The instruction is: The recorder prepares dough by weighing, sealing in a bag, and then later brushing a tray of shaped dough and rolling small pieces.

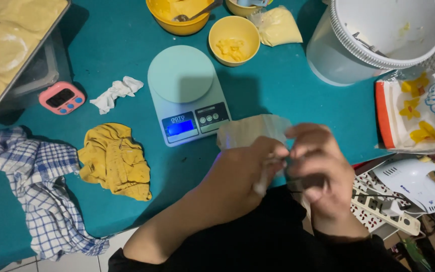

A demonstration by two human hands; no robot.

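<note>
My left hand (242,174) and my right hand (320,171) meet at the front edge of a teal table (112,45). Both pinch a thin translucent plastic bag (247,130) that stands up behind my fingers. The bag's lower part is hidden by my hands. Just behind the bag sits a pale green kitchen scale (185,90) with a lit blue display and nothing on its round plate.
A yellow cloth (116,158), a checked towel (41,186), a crumpled tissue (114,93) and a pink timer (61,97) lie left. Yellow bowls (233,40), a filled bag (278,26), a white bucket (378,40), a printed pack (419,111), a hand mixer (419,184) and a power strip (383,209) lie behind and right.
</note>
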